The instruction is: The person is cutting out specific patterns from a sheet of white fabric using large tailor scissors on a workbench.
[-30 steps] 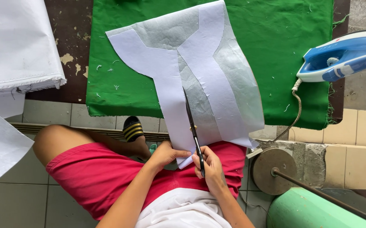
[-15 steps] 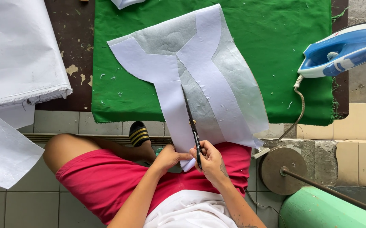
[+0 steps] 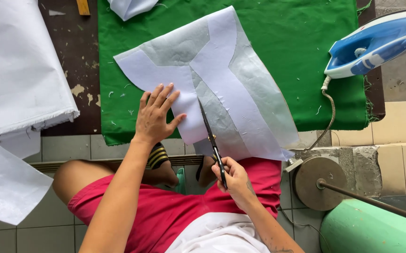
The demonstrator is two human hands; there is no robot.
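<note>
I am sitting by a low table with a green cloth spread over it, and pale floor tiles are showing beside my red shorts. A blue and white iron is resting at about two o'clock on the cloth, out of the way, so its cord is hanging down the edge. A pile of white fabric is waiting at nine o'clock.

In the middle, at twelve o'clock from me, a grey fabric piece is lying on the cloth with a white paper pattern on top of it. The near end is hanging over the table edge towards my lap — that is letting the scissors get under it.

My left hand is lying flat and open on the paper, fingers spread wide, gripping nothing. It is pressing down so the paper and fabric are not sliding apart.

My right hand is wrapped tight around the handles of the black scissors. The blades are pointing up towards eleven o'clock, running along the edge of the white paper — I am using that edge as a line to follow.

A round metal base and a green tube are sitting at four o'clock.
</note>
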